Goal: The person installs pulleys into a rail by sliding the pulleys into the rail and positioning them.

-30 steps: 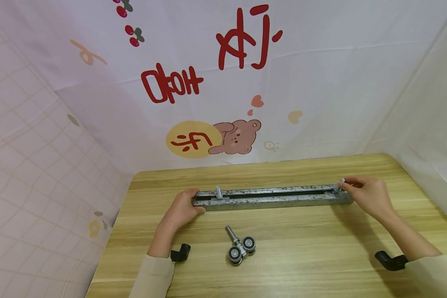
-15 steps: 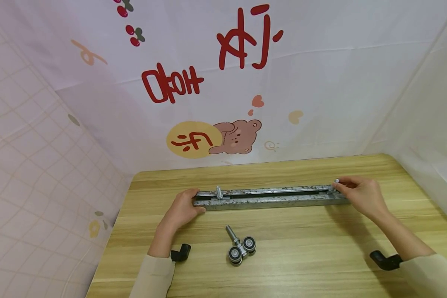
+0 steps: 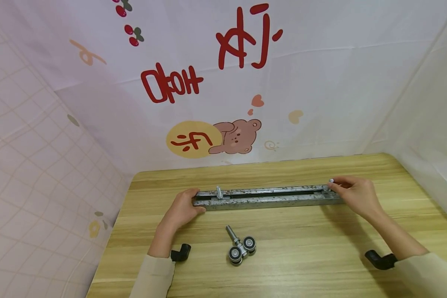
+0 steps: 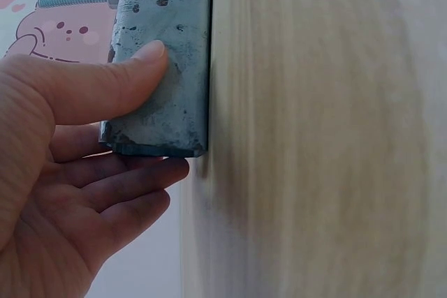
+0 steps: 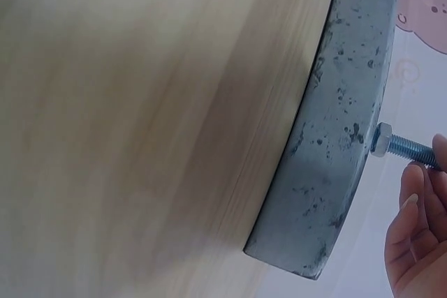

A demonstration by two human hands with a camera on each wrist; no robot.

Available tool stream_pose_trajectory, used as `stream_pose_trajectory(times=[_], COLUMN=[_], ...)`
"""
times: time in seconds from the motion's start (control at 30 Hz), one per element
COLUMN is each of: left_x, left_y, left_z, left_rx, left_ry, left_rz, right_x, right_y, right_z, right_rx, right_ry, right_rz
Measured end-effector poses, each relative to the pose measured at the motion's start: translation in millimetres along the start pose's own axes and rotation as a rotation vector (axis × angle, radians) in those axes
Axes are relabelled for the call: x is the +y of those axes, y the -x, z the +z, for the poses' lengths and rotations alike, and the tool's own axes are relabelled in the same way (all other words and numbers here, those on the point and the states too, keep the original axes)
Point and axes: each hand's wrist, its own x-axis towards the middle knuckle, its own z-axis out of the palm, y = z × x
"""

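Note:
A slotted metal rail [image 3: 272, 202] with dark specks lies across the table, its slot facing up. My left hand [image 3: 182, 208] grips its left end, with the thumb on the near side wall in the left wrist view. Close to that hand a threaded bolt [image 3: 219, 192] stands up out of the slot. Near the right end, my right hand [image 3: 357, 195] pinches the shank of a second bolt [image 5: 411, 149], which has a nut low on it at the slot. What sits under the bolts inside the rail is mostly hidden.
In front of the rail lies a roller trolley [image 3: 242, 249] with a threaded stem and black-and-silver wheels. Black angled pieces [image 3: 181, 252] sit at both wrists. A printed cloth [image 3: 320, 103] hangs behind the wooden table [image 3: 301, 248], with more cloth at both sides.
My right hand has moved left along the rail, and the bolt it pinches has slid left with it. The left hand and the rail have stayed in place.

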Motion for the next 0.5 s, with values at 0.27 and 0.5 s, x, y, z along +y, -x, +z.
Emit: stream_pose_trajectory(times=[0.27, 0.5], left_x=[0.6, 0.4], left_y=[0.5, 0.5], left_z=[-0.4, -0.4], left_rx=[0.001, -0.006], left_ry=[0.006, 0.008], left_rz=[-0.002, -0.009], right_x=[-4.4, -8.6], right_y=[0.5, 0.5], right_z=[4.7, 8.3], right_rx=[0.004, -0.003], right_ry=[0.006, -0.007], right_rz=[-0.017, -0.024])
